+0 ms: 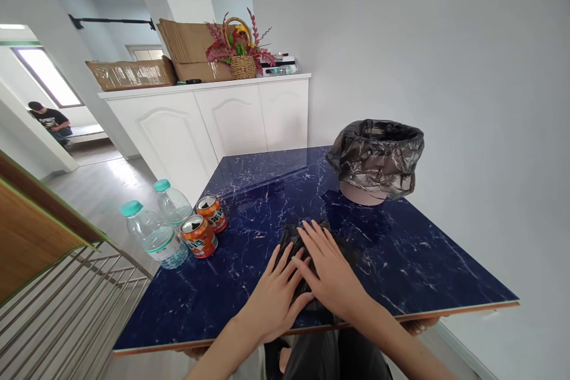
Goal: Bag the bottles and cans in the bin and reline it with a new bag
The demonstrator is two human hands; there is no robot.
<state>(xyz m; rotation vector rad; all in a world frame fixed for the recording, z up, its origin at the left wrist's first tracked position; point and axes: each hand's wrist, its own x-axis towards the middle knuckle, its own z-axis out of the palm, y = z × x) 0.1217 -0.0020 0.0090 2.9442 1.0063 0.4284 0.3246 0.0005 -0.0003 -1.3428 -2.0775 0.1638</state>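
Two hands, left hand [274,294] and right hand [329,276], lie palm-down with fingers extended and slightly parted, flat rather than curled, on a black plastic bag [293,233]. The bag is thin, glossy and creased; it rests on the surface [401,267] directly under the fingers, which hide much of it. The right thumb crosses the left fingertips.

The surface is polished, dark blue with white veining and a brown edge. Left of the fingers stand two cylindrical orange cans, the near can [199,243] and the far can [214,217], both with opened tops; their contents cannot be made out. Just beyond these, farther left, are two clear plastic bottles, the near bottle [154,237] and the far bottle [171,202], with teal caps on; any liquid in them cannot be confirmed.

Ahead and right of the fingers, a round pale bin [363,193] stands upright, a wrinkled black liner [378,160] folded over its rim.

Well beyond the fingers, a white cabinet [240,122] carries cardboard boxes [196,41] and a woven basket [243,66] holding flowers [241,32]. Far left, a metal rack [80,303] flanks the surface.
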